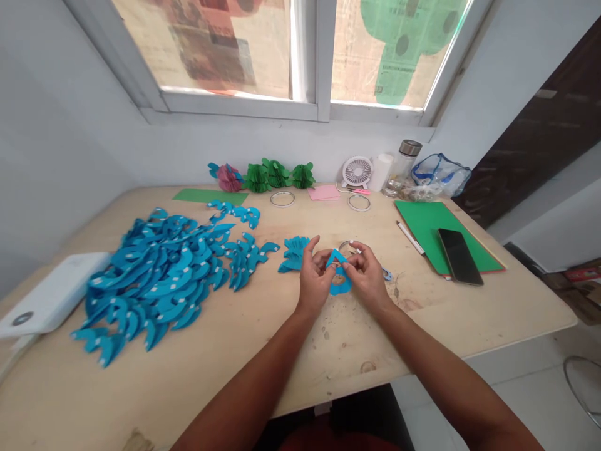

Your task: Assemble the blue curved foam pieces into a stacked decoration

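Note:
My left hand (313,275) and my right hand (367,274) meet over the middle of the wooden table (300,351), both pinching one blue curved paper cut-out (339,275) between fingertips. Its lower curve hangs below the fingers. Just behind my left hand lies a small stack of the same blue cut-outs (293,254). A big heap of blue cut-outs with white tape bits (164,275) spreads over the table's left half. A tape ring (346,245) lies partly hidden behind my right hand.
A white box (51,297) sits at the far left edge. A green sheet (441,235) with a black phone (459,255) and a pen (410,237) lies right. Along the wall stand green paper honeycomb shapes (277,175), a small fan (357,171), a bottle (401,166), tape rings (282,198).

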`<act>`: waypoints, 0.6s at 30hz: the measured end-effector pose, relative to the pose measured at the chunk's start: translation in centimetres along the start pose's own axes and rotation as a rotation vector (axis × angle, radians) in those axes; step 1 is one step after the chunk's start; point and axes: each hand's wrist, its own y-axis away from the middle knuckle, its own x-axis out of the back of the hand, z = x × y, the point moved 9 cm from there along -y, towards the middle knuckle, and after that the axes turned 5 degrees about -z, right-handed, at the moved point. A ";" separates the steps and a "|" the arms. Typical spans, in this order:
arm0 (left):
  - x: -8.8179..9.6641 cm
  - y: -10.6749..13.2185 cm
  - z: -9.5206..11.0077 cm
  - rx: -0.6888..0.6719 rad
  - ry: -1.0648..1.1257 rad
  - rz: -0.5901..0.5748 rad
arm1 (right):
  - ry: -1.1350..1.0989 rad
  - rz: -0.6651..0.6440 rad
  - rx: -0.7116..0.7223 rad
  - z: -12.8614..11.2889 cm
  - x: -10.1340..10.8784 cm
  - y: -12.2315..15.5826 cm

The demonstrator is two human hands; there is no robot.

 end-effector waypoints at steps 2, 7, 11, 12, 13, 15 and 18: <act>0.0 0.1 -0.5 0.060 0.048 0.017 | -0.012 -0.002 -0.004 0.1 0.0 0.0; 0.6 0.0 -1.1 0.122 0.134 0.091 | -0.020 -0.022 -0.015 0.4 -0.2 0.0; 0.9 -0.1 -0.8 0.111 0.126 0.121 | -0.011 -0.040 -0.020 0.7 -0.5 0.0; 0.9 -0.1 -0.7 0.103 0.123 0.125 | -0.006 -0.044 -0.023 0.7 -0.5 0.0; 1.0 -0.1 -0.6 0.095 0.122 0.129 | 0.000 -0.047 -0.026 0.7 -0.5 0.0; 1.1 -0.1 -0.5 0.083 0.128 0.134 | 0.014 -0.043 -0.030 0.7 -0.6 0.0; 1.2 -0.1 -0.6 0.082 0.136 0.142 | 0.036 -0.045 -0.039 0.8 -0.6 0.1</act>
